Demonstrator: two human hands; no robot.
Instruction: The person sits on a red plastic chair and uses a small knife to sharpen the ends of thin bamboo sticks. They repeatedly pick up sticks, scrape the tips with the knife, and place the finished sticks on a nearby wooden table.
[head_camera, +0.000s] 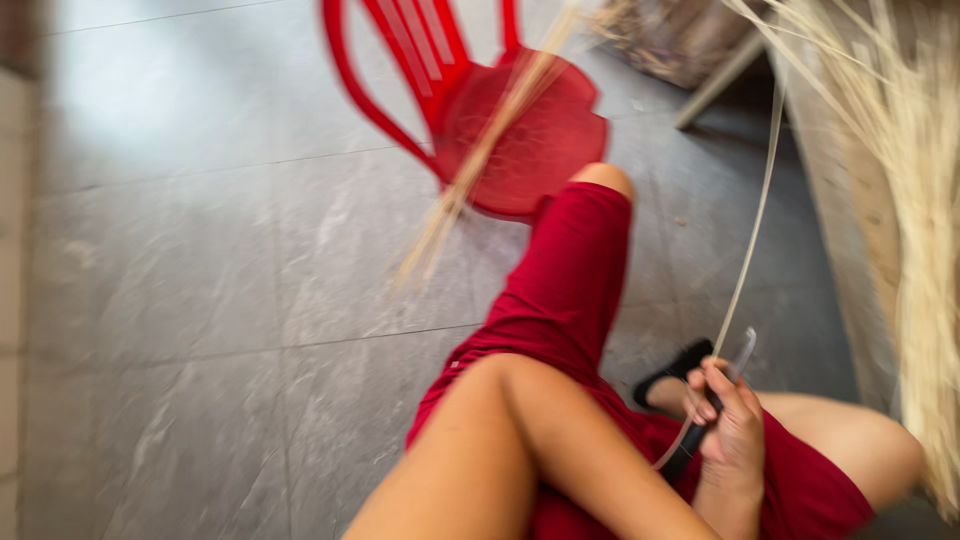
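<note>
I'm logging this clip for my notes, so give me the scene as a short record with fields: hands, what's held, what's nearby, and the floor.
right hand: the right hand grips a black-handled knife with a pale blade, together with a long thin pale cane strip that runs upward
left hand: hidden; only the forearm crossing the lap shows
clothing: red garment over the legs
nearby: red plastic chair with a bundle of straw-coloured strips across its seat; mass of pale dry fibres at right
floor: grey stone tiles
sharpness: blurred

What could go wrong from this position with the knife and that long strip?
1. The right hand grips a knife just above the bare thigh; a slip might cut it.
2. The long cane strip runs upward past the knife and may whip or snag on the straw bundle.
</note>
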